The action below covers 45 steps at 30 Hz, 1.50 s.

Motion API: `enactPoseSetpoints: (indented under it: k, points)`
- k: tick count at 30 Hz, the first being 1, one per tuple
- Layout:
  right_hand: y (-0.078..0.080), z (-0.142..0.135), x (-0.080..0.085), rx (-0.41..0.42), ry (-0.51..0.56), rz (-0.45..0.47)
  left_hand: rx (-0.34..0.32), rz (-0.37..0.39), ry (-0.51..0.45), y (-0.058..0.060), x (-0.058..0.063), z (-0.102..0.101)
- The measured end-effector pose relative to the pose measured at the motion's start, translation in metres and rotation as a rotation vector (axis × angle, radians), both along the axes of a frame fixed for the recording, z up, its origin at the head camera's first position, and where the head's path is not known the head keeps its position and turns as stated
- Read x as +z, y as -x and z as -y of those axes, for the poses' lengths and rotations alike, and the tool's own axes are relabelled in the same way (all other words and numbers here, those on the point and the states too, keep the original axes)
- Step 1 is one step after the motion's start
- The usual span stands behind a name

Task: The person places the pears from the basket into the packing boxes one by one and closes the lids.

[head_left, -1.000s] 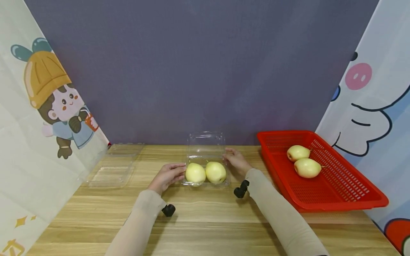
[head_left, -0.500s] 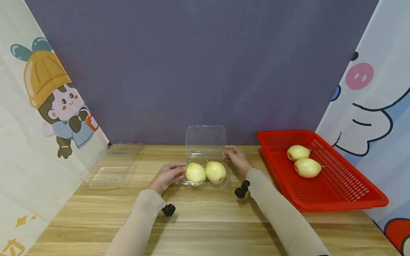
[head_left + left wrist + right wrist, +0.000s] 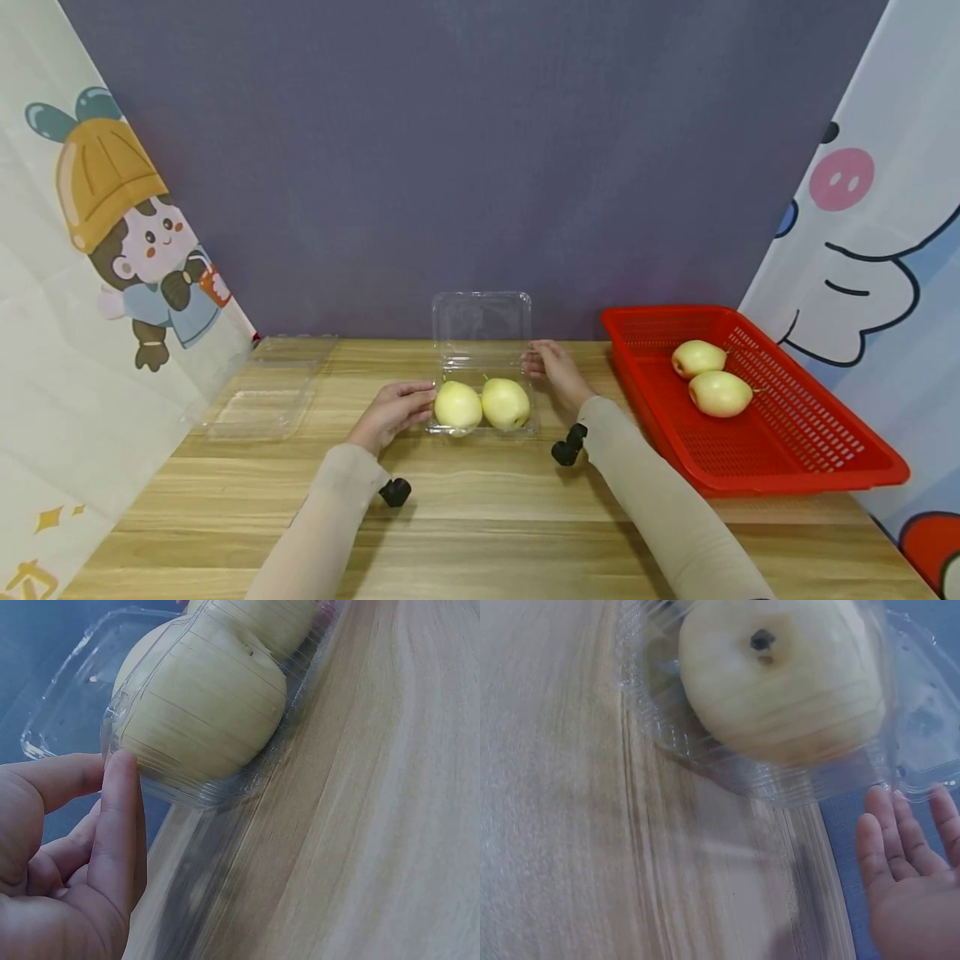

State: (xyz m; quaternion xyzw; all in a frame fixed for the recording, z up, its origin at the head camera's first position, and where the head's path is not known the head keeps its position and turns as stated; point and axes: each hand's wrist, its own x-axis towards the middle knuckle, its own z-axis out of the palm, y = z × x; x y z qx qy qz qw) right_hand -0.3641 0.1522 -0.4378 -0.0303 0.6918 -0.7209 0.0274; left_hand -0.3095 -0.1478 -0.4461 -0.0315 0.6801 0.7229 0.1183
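One slate-grey backdrop (image 3: 480, 167) hangs behind the open clamshell (image 3: 482, 431), and a wood-grain tabletop (image 3: 465, 533), streaked in pale bands, lies beneath it. To the clamshell's right sits a red plastic basket (image 3: 795, 485), slotted and perforated; to its left lies a second clear container (image 3: 258, 408) (one or several nested, I cannot tell). The clamshell itself is thin, glossy, ribbed plastic, box-shaped with rounded corners, its lid (image 3: 482, 325) standing up at the far side. The step in hand seems to be steadying this box with its lid raised; any next move on the lid would call for light fingers, since plastic so thin probably flexes. The left hand (image 3: 393, 412) pinches the clamshell's left end near the rim; the right hand (image 3: 557, 375) has its fingers extended and slightly parted, tips touching or nearly touching its right side. Inside sit a left pear (image 3: 458, 406) and a right pear (image 3: 506, 404), smooth, rounded, pale yellow. Smallest is the right pear's dark, pitted calyx (image 3: 763, 639).
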Motion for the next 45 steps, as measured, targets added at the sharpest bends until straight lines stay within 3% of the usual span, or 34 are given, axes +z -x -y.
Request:
enactPoseSetpoints:
  k: [19, 32, 45]
  points:
    - [-0.004, -0.005, 0.005, 0.042, -0.008, -0.026, -0.013, 0.007, 0.006, -0.002, 0.002, 0.001]
    - [-0.006, -0.010, 0.006, 0.111, -0.050, -0.047, -0.008, 0.008, 0.003, -0.003, 0.002, 0.000]
    - [-0.007, -0.013, 0.003, 0.126, -0.109, -0.056, -0.008, -0.004, -0.019, -0.003, 0.001, -0.001]
